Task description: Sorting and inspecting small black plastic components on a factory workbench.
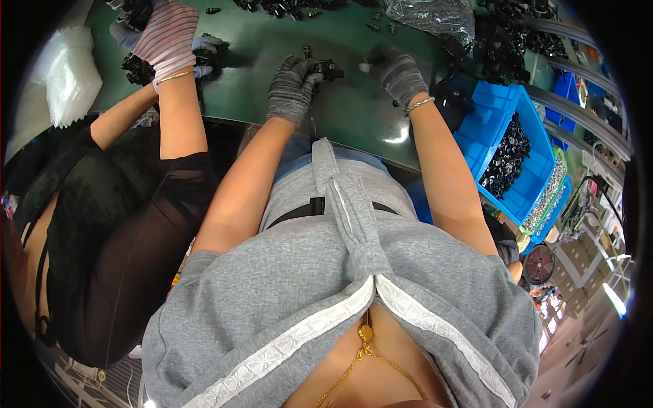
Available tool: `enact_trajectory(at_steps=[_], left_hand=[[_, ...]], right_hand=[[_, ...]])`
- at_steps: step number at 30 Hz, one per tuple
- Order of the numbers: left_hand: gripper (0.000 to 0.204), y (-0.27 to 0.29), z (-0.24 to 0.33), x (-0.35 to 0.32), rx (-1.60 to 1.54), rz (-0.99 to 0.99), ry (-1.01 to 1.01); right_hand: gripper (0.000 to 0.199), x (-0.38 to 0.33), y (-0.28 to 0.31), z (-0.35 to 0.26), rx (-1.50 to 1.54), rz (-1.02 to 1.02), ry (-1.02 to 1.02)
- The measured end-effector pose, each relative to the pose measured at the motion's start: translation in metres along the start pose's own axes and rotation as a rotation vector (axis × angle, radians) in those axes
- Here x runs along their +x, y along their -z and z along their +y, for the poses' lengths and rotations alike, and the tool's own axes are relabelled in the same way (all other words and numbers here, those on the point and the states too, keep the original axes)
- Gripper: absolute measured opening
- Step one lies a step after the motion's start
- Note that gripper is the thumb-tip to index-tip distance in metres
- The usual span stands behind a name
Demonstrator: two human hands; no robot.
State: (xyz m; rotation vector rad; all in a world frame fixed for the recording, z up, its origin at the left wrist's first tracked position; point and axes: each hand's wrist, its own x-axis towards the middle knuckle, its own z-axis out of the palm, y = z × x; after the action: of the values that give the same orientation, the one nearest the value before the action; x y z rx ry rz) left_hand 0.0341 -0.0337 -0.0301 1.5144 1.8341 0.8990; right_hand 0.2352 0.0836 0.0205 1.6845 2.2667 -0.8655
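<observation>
Two gloved hands meet at the upper middle of the head view, over a dark green counter [354,112]. The left hand [291,87], in a dark grey knit glove, has its fingers curled around a small black part [328,69], which sits just right of the glove and is gripped at its near end. The right hand [400,73], gloved the same way, hovers just beside that part with its fingers bent and a small pale piece at the fingertips; whether they pinch it firmly cannot be told. A thin bracelet [420,104] circles the right wrist. Both bare forearms rise from the lower part of the frame, over a grey top with white trim. Right of centre, a blue bin [491,129] holds a heap of black parts [507,158], and a second tray [552,194] beyond it carries small silvery pieces. A crinkled clear bag [432,17] lies at the top of the frame, with more black parts scattered along the upper edge. At the upper left, another person's hand in a striped glove [166,35] reaches over the counter above a cluster of dark parts [139,68]. A stack of white plastic bags [68,75] lies at the far left.
</observation>
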Motion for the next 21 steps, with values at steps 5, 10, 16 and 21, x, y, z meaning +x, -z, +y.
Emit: enact_trajectory(at_steps=[5, 10, 16, 21], left_hand=[[0.032, 0.000, 0.003, 0.000, -0.122, -0.052, 0.016], [0.036, -0.009, -0.015, 0.000, -0.074, -0.012, 0.013], [0.033, -0.007, -0.011, 0.000, -0.028, -0.013, 0.034], [0.033, -0.005, -0.009, 0.001, -0.034, -0.014, 0.045]], right_hand=[[0.035, -0.001, 0.012, -0.047, 0.205, 0.025, 0.267], [0.032, 0.001, 0.016, -0.081, -0.107, -0.106, 0.498], [0.028, 0.001, 0.013, -0.081, -0.074, -0.097, 0.517], [0.027, 0.002, 0.011, -0.073, 0.074, -0.117, 0.458]])
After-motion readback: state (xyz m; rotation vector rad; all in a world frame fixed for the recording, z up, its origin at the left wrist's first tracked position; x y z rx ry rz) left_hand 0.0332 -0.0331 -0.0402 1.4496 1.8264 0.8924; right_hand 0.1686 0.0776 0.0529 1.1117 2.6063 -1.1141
